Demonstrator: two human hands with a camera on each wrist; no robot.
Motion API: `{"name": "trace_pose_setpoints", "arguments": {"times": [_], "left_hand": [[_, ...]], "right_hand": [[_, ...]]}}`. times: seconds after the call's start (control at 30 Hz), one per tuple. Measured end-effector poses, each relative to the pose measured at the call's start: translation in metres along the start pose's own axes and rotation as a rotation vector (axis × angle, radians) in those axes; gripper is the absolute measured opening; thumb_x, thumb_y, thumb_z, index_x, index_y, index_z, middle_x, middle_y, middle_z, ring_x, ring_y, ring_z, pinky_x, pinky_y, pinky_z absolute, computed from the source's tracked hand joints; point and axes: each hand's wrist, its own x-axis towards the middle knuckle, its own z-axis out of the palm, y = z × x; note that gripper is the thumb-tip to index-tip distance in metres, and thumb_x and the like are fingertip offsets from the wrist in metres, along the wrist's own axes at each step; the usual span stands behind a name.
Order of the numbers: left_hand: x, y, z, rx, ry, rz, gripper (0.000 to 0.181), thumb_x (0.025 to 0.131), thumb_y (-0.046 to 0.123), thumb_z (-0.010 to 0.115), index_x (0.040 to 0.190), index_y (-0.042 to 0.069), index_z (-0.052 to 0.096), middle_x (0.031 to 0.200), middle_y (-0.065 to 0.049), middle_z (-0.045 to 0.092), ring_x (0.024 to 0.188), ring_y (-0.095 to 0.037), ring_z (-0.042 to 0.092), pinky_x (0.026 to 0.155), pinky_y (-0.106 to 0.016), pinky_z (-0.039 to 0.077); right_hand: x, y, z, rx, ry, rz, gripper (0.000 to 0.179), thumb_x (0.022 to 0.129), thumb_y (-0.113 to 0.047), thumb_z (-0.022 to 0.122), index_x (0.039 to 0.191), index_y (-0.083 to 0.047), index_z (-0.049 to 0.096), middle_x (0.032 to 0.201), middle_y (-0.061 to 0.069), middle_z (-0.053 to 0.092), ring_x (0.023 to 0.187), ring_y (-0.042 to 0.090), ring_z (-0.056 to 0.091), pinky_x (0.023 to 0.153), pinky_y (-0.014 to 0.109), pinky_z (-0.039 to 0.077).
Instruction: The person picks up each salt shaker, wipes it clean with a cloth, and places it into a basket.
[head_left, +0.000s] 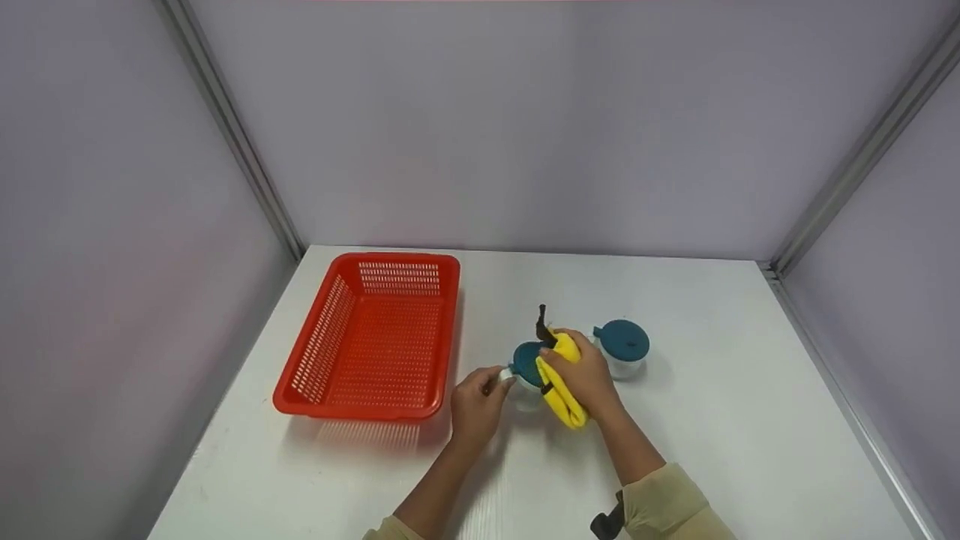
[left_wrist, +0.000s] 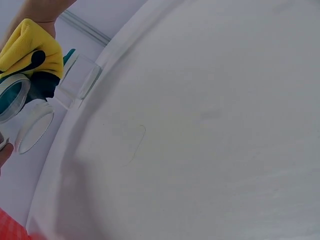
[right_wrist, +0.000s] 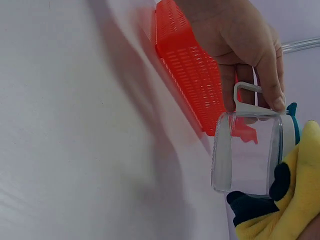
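My left hand (head_left: 478, 405) pinches the white handle (right_wrist: 245, 97) of a clear jar (right_wrist: 245, 152) with a teal lid (head_left: 527, 363). In the right wrist view the jar is tilted and held up off the table. A folded yellow cloth (head_left: 564, 379) with black parts is gripped in my right hand (head_left: 589, 371), pressed against the jar's lid and side. The cloth covers part of the lid in the head view. Just right of that hand, a second clear jar with a teal lid (head_left: 625, 340) stands upright on the table.
A red plastic basket (head_left: 448, 330) with slotted walls stands on the white table (head_left: 712, 420), left of my hands. Pale panels (head_left: 480, 127) enclose the table at the back and sides, with metal posts at the corners.
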Motion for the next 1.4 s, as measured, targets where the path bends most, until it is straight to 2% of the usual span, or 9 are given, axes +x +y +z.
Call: {"name": "trace_pose_setpoints", "arguments": {"times": [0.3, 0.43, 0.53, 0.73, 0.87, 1.0, 1.13, 1.27, 1.4], "left_hand": [[0.005, -0.003, -0.002, -0.093, 0.019, -0.03, 0.016, 0.088, 0.019, 0.075, 0.103, 0.014, 0.075, 0.094, 0.003, 0.074, 0.08, -0.011, 0.064, 0.074, -0.023, 0.058], [0.006, -0.002, -0.001, -0.14, 0.028, -0.063, 0.018, 0.088, 0.022, 0.075, 0.104, 0.013, 0.074, 0.097, 0.0, 0.074, 0.082, -0.012, 0.067, 0.075, -0.024, 0.059], [0.007, 0.0, 0.0, -0.174, 0.032, -0.107, 0.021, 0.088, 0.024, 0.075, 0.106, 0.013, 0.074, 0.099, -0.001, 0.074, 0.084, -0.012, 0.069, 0.075, -0.024, 0.059], [0.007, 0.002, 0.001, -0.195, 0.047, -0.15, 0.021, 0.089, 0.024, 0.073, 0.108, 0.014, 0.073, 0.1, -0.001, 0.074, 0.086, -0.013, 0.07, 0.075, -0.025, 0.059], [0.006, 0.003, 0.001, -0.208, 0.054, -0.185, 0.019, 0.091, 0.023, 0.072, 0.108, 0.014, 0.073, 0.096, 0.0, 0.073, 0.084, -0.015, 0.069, 0.075, -0.026, 0.059], [0.006, 0.005, 0.001, -0.218, 0.063, -0.237, 0.02, 0.091, 0.025, 0.072, 0.109, 0.016, 0.072, 0.095, 0.002, 0.072, 0.085, -0.014, 0.068, 0.076, -0.025, 0.059], [0.008, 0.008, 0.0, -0.213, 0.08, -0.22, 0.02, 0.091, 0.024, 0.072, 0.109, 0.015, 0.072, 0.092, 0.0, 0.071, 0.082, -0.016, 0.067, 0.074, -0.027, 0.059], [0.009, 0.012, 0.001, -0.181, 0.091, -0.219, 0.02, 0.091, 0.026, 0.072, 0.108, 0.017, 0.072, 0.092, 0.002, 0.071, 0.081, -0.014, 0.067, 0.074, -0.026, 0.059], [0.009, 0.014, 0.002, -0.181, 0.102, -0.207, 0.02, 0.09, 0.026, 0.073, 0.107, 0.015, 0.073, 0.093, 0.002, 0.072, 0.081, -0.013, 0.068, 0.074, -0.025, 0.059]], "right_hand": [[0.008, 0.014, -0.005, 0.292, 0.039, 0.167, 0.066, 0.092, -0.058, 0.058, 0.144, -0.021, 0.041, 0.127, 0.007, 0.051, 0.109, 0.022, 0.05, 0.091, 0.025, 0.05], [0.004, 0.018, 0.0, 0.428, 0.043, 0.174, 0.069, 0.095, -0.062, 0.05, 0.149, -0.022, 0.036, 0.13, 0.005, 0.046, 0.111, 0.019, 0.047, 0.088, 0.016, 0.048], [0.0, 0.019, 0.006, 0.507, 0.029, 0.18, 0.069, 0.095, -0.065, 0.044, 0.15, -0.024, 0.034, 0.126, 0.003, 0.045, 0.107, 0.016, 0.048, 0.084, 0.014, 0.049], [-0.006, 0.022, 0.019, 0.59, 0.04, 0.175, 0.069, 0.093, -0.071, 0.039, 0.141, -0.02, 0.038, 0.113, 0.0, 0.046, 0.096, 0.012, 0.051, 0.078, 0.014, 0.049], [-0.011, 0.027, 0.028, 0.537, 0.07, 0.118, 0.066, 0.095, -0.069, 0.038, 0.137, -0.019, 0.039, 0.108, 0.002, 0.046, 0.092, 0.013, 0.053, 0.075, 0.014, 0.051], [-0.017, 0.03, 0.036, 0.42, 0.118, 0.011, 0.057, 0.1, -0.057, 0.042, 0.145, -0.022, 0.037, 0.113, 0.005, 0.049, 0.095, 0.017, 0.054, 0.079, 0.014, 0.052], [-0.021, 0.027, 0.044, 0.356, 0.155, -0.099, 0.06, 0.099, -0.045, 0.054, 0.151, -0.027, 0.031, 0.127, 0.003, 0.05, 0.104, 0.019, 0.056, 0.089, 0.015, 0.051], [-0.024, 0.026, 0.049, 0.314, 0.183, -0.179, 0.068, 0.095, -0.036, 0.064, 0.152, -0.031, 0.026, 0.144, -0.001, 0.045, 0.116, 0.016, 0.055, 0.096, 0.02, 0.049], [-0.026, 0.027, 0.053, 0.276, 0.206, -0.245, 0.08, 0.09, -0.033, 0.072, 0.153, -0.032, 0.024, 0.148, -0.004, 0.041, 0.122, 0.014, 0.053, 0.102, 0.026, 0.047]]}}
